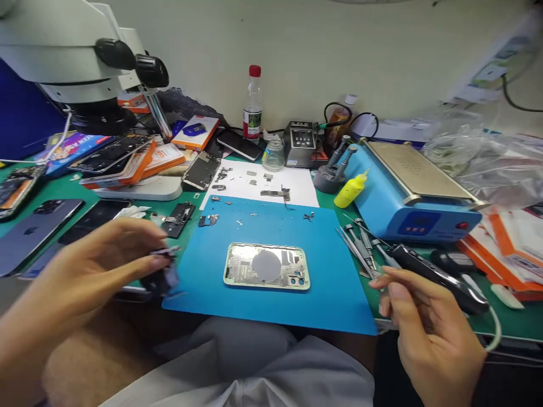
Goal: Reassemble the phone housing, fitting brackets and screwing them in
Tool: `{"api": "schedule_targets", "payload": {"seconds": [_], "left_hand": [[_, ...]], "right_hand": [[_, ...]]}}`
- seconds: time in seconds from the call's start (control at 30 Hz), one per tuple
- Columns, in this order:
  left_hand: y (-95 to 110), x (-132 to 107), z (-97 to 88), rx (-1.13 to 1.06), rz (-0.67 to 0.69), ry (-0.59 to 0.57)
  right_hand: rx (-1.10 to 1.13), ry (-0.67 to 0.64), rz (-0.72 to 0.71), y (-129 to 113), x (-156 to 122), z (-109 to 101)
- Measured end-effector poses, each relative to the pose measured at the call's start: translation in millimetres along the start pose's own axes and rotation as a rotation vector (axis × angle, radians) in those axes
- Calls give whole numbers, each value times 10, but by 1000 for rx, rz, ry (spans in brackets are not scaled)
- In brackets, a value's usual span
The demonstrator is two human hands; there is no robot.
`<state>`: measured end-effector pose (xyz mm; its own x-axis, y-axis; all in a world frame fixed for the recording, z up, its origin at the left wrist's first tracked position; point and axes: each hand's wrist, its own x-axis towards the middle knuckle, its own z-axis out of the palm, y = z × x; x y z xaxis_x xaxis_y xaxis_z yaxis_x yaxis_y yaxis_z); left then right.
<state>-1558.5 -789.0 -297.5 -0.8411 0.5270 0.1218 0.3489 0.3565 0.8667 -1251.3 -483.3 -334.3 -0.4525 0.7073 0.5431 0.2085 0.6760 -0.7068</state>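
My left hand (106, 260) is closed on a dark phone part (163, 277) at the left edge of the blue mat (203, 294). The part is blurred, with a small metallic piece along its top. My right hand (424, 316) is past the mat's right edge, thumb and fingers pinched together. Its fingertips are by the handle ends of the tweezers (354, 251); whether they grip anything is unclear. A bare phone housing (246, 277) with a round grey patch and camera holes lies flat on the mat between my hands.
Small parts lie on the white paper (297, 178) behind. A microscope (97, 73) overhangs the left, above phones and boxes. Screwdrivers (360, 243), a black handheld tool (436, 277) and a blue heating plate (416, 192) stand or lie right. A yellow bottle (351, 191) leans nearby.
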Motion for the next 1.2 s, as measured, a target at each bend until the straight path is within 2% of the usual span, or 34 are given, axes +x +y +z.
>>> {"api": "schedule_targets", "payload": {"seconds": [0.1,0.2,0.27,0.4,0.77,0.87,0.97,1.03,1.07,1.13,1.2], "left_hand": [[314,47,390,-291,-95,-329],[503,112,753,-462,-144,-558],[581,160,935,-517,-169,-672],[679,248,1125,-579,-241,-777],[645,303,1199,-571,-223,-811],[621,272,1149,-539,-227,-836],[590,208,1044,-410,-170,-778],[561,168,967,-225,-27,-668],[543,155,934,-94,93,-595],[501,143,896,197,383,-460],[455,144,899,429,621,-410]], "right_hand": [[9,-213,-320,-111,37,154],[61,-380,-631,-223,70,313],[88,-418,-734,-267,65,405],[71,-415,-792,-282,29,501],[-4,-351,-863,-404,90,590],[-5,-331,-888,-375,-11,573],[-26,-270,-857,-266,-118,459],[-63,-200,-746,-164,-154,357],[-72,-137,-651,-117,-156,312],[-33,32,-398,-53,-128,256],[95,200,-154,-38,-76,252]]}}
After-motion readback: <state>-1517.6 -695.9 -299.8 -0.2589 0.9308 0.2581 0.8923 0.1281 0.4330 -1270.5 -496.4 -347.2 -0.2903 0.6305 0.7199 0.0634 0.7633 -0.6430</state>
